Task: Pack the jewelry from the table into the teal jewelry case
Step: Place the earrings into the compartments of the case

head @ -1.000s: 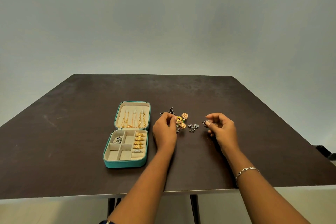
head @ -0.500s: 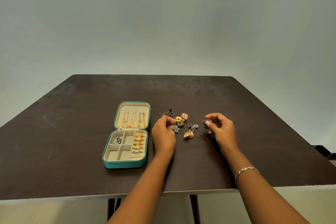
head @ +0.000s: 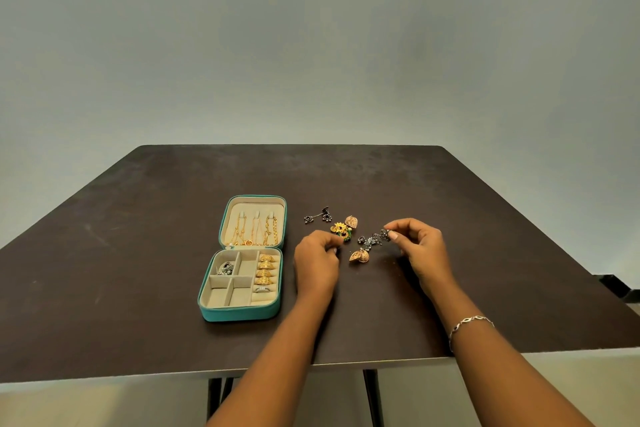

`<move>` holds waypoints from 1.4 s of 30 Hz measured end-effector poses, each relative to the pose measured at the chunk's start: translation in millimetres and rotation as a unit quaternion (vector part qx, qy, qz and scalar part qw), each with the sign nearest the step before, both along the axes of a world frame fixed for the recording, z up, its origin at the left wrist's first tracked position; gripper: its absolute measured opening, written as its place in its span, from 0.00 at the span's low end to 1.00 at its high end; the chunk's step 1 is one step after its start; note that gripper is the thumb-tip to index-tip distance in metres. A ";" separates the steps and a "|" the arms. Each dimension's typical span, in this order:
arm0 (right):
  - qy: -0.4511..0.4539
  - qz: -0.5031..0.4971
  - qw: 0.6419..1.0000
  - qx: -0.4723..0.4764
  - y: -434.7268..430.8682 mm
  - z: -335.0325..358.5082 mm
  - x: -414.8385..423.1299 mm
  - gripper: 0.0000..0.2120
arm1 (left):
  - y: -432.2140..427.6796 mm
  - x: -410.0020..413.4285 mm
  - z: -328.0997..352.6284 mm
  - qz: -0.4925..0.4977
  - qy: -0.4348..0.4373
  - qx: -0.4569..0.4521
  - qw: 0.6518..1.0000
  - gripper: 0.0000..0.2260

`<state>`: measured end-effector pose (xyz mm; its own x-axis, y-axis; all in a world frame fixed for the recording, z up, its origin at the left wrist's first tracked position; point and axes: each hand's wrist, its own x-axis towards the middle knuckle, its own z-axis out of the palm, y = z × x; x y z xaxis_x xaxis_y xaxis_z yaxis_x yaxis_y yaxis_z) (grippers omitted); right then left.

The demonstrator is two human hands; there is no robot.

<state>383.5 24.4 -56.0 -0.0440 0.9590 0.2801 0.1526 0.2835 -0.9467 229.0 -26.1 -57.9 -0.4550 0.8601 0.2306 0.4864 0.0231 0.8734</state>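
Note:
The teal jewelry case [head: 239, 314] lies open left of centre, with gold chains [head: 254, 227] in its lid. Gold rings [head: 266, 270] fill the right column of its base, and dark silver earrings [head: 225, 268] sit in a back-left compartment. Loose on the table are dark silver earrings [head: 317, 217], a yellow-green flower pair [head: 341, 230], two gold dome earrings [head: 351, 221] [head: 360, 256] and a dark silver cluster [head: 369, 241]. My left hand [head: 317, 263] curls its fingertips over a small silver piece beside the flower pair. My right hand [head: 420, 253] pinches a dark silver earring [head: 383, 233].
The dark brown table [head: 138, 253] has its front edge just under my forearms. A silver bracelet [head: 469, 322] is on my right wrist. A plain grey wall stands behind, and a dark object [head: 620, 288] shows past the table's right edge.
One gold dome earring left the pile and now lies nearer me. My left hand drew back slightly and closed over the small silver piece. My right hand barely moved.

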 end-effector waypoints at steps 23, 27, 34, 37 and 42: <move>0.044 -0.007 0.998 -0.041 -56.0 6.0 1.4 0.09 | -48.4 -4.2 3.9 -0.082 -0.036 0.023 0.996 0.10; 0.030 0.001 0.999 -0.032 -74.3 7.2 2.9 0.09 | -64.5 -5.6 5.2 -0.100 -0.050 0.016 0.994 0.11; 0.008 0.029 0.999 -0.026 -94.9 14.9 -4.8 0.11 | -83.0 -11.1 6.3 -0.140 -0.081 -0.007 0.987 0.14; -0.002 0.049 0.998 -0.027 -101.5 21.4 -8.5 0.11 | -89.9 -11.8 7.9 -0.146 -0.102 -0.010 0.984 0.14; 0.009 0.054 0.998 -0.040 -107.3 36.1 -13.1 0.09 | -105.5 -11.4 13.3 -0.167 -0.134 0.015 0.977 0.15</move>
